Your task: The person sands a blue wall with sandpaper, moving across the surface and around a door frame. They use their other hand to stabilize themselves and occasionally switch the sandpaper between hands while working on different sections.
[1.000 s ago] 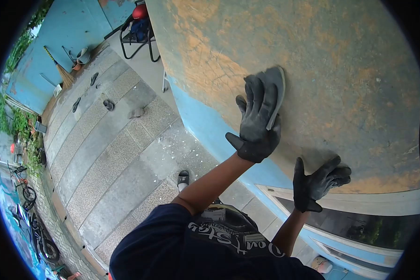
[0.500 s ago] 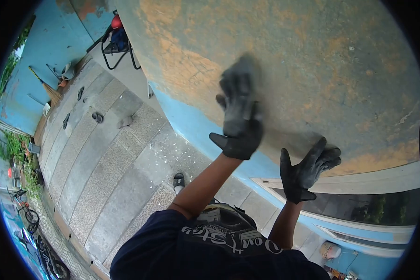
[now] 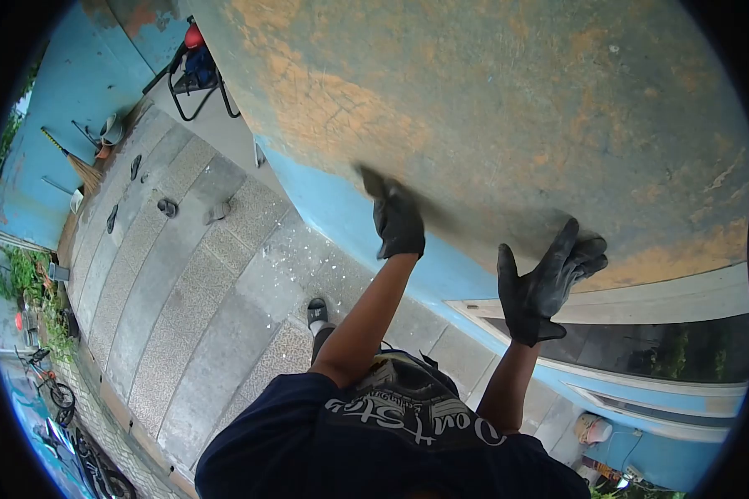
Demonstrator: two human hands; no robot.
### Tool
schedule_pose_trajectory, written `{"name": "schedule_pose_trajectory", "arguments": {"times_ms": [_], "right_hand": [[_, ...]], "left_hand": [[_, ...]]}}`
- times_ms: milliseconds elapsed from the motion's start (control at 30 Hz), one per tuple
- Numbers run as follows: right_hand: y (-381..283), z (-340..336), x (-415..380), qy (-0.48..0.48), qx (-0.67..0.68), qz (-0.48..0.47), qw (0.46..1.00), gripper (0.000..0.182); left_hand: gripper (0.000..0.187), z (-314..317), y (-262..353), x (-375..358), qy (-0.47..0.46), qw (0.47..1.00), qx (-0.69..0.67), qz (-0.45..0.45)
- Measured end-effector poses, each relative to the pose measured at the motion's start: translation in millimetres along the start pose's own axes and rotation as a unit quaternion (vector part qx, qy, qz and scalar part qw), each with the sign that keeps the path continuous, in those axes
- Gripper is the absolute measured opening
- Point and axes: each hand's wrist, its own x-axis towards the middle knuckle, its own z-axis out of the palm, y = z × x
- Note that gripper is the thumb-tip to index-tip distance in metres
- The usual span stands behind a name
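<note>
My left hand [image 3: 399,220], in a dark glove, is raised at the lower part of the patchy grey and orange wall [image 3: 508,108], near its light blue band [image 3: 337,204]. Its fingers are smeared by motion, and a blurred olive-grey shape shows at their tips; whether it is a held thing cannot be made out. My right hand [image 3: 549,287], also gloved, is open against or close to the wall above the white window frame [image 3: 641,308], with thumb and fingers spread. It holds nothing visible.
A black chair [image 3: 195,83] with a red item and blue cloth stands upper left. A broom [image 3: 79,162] leans on the blue wall. Sandals [image 3: 167,206] and white flecks lie on the paving [image 3: 175,324]. Bicycle [image 3: 57,387] and motorcycle are lower left; a bucket [image 3: 592,429] is lower right.
My left hand has moved down and left along the wall, its fingers now blurred and bunched from view. My right hand stays spread, nearly in place. The view has shifted slightly.
</note>
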Motion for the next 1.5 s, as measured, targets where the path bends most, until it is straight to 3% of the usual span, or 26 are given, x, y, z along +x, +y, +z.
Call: {"name": "schedule_pose_trajectory", "arguments": {"times_ms": [67, 100, 133, 200, 300, 333, 367, 400, 433, 500, 567, 600, 633, 667, 700, 733, 767, 800, 900, 1033, 1167, 1200, 1300, 1367, 1433, 1500], "right_hand": [[-0.7, 0.0, 4.8, -0.003, -0.007, -0.002, 1.000, 0.114], [-1.2, -1.3, 4.3, -0.005, -0.005, 0.000, 1.000, 0.114], [-1.2, -1.1, 3.9, -0.006, -0.004, 0.003, 1.000, 0.114], [0.3, 1.4, 1.8, 0.000, -0.002, 0.005, 1.000, 0.113], [4.9, 4.0, 1.8, 0.017, 0.007, -0.001, 1.000, 0.112], [6.3, 3.0, -1.0, 0.013, 0.010, -0.008, 1.000, 0.111], [5.0, -1.3, -3.5, 0.010, 0.010, -0.005, 1.000, 0.111], [1.6, -7.9, -4.8, -0.003, 0.010, -0.006, 1.000, 0.106], [-2.4, -11.7, -4.1, -0.011, 0.011, -0.009, 1.000, 0.101], [-16.5, -19.1, -19.9, -0.020, 0.120, 0.015, 0.992, 0.086], [-26.2, 0.6, -60.3, -0.019, 0.334, 0.105, 0.937, 0.072], [-32.1, 13.2, -85.6, -0.066, 0.344, 0.147, 0.925, 0.068], [-39.7, 26.3, -110.9, -0.139, 0.398, 0.230, 0.877, 0.066], [-42.1, 51.1, -136.6, -0.195, 0.470, 0.370, 0.777, 0.065], [-41.2, 77.2, -162.7, -0.187, 0.704, 0.469, 0.499, 0.051], [-40.1, 103.4, -188.9, -0.127, 0.782, 0.586, 0.168, 0.038], [-59.3, 77.5, -161.4, -0.116, 0.810, 0.543, 0.188, 0.029], [-61.5, 76.0, -157.5, -0.135, 0.795, 0.565, 0.175, 0.029], [-68.2, 73.8, -166.3, -0.154, 0.774, 0.599, 0.135, 0.032], [-64.3, 94.6, -191.2, -0.147, 0.806, 0.566, 0.092, 0.040], [-68.4, 62.0, -166.2, -0.100, 0.824, 0.540, 0.142, 0.045], [-68.5, 59.7, -166.3, -0.118, 0.841, 0.486, 0.207, 0.046], [-65.7, 62.8, -169.7, -0.094, 0.835, 0.523, 0.139, 0.047], [-71.4, 65.2, -167.4, -0.099, 0.762, 0.589, 0.249, 0.045], [-72.6, 49.9, -149.7, 0.101, 0.719, 0.625, 0.286, 0.038], [-60.6, 29.4, -136.7, 0.306, 0.547, 0.596, 0.502, 0.041]], "left_hand": [[0.037, -2.1, 110.9, -29.9, -0.002, 0.959, 0.109, 0.262], [0.041, -2.5, 129.9, -35.8, -0.030, 0.915, 0.061, 0.398], [0.041, 2.2, 126.4, -36.2, -0.033, 0.917, 0.062, 0.394], [0.052, 12.3, 116.2, -39.0, 0.023, 0.840, 0.184, 0.510], [0.060, -12.8, -35.6, -46.4, -0.013, 0.854, 0.300, 0.426], [0.055, -24.6, -71.9, -52.5, -0.048, 0.882, 0.329, 0.333], [0.050, -37.0, -97.6, -55.9, -0.124, 0.915, 0.355, 0.145], [0.047, -48.4, -111.7, -55.4, -0.213, 0.900, 0.371, -0.083], [0.045, -57.5, -124.4, -54.7, -0.258, 0.873, 0.356, -0.211], [0.047, -66.5, -119.6, -55.8, -0.294, 0.859, 0.344, -0.239], [0.050, -71.4, -76.6, -64.2, -0.344, 0.842, 0.385, -0.158], [0.051, -74.7, -41.5, -70.5, -0.372, 0.823, 0.414, -0.108], [0.053, -76.6, -26.2, -71.5, -0.425, 0.778, 0.463, -0.010], [0.050, -85.7, -30.1, -81.3, -0.445, 0.775, 0.437, 0.101], [0.050, -94.5, -34.0, -90.2, -0.462, 0.760, 0.405, 0.212], [0.051, -93.8, 13.3, -99.0, -0.515, 0.703, 0.416, 0.261], [0.053, -93.1, 62.1, -110.0, -0.563, 0.640, 0.423, 0.307], [0.056, -108.3, 33.6, -116.7, -0.564, 0.593, 0.442, 0.366], [0.058, -121.0, 51.9, -117.6, -0.632, 0.610, 0.364, 0.312], [0.065, -111.5, 74.2, -101.9, -0.675, 0.534, 0.446, 0.245], [0.069, -112.7, 70.3, -78.9, -0.696, 0.528, 0.374, 0.312], [0.070, -112.3, 77.9, -72.7, -0.699, 0.510, 0.378, 0.330], [0.078, -115.8, 83.9, -46.6, -0.723, 0.454, 0.384, 0.351], [0.087, -118.1, 93.7, -27.6, -0.731, 0.439, 0.375, 0.364], [0.093, -125.6, 103.4, -5.4, -0.729, 0.492, 0.352, 0.321], [0.089, -136.1, 99.8, 26.4, -0.725, 0.502, 0.355, 0.309]]}}
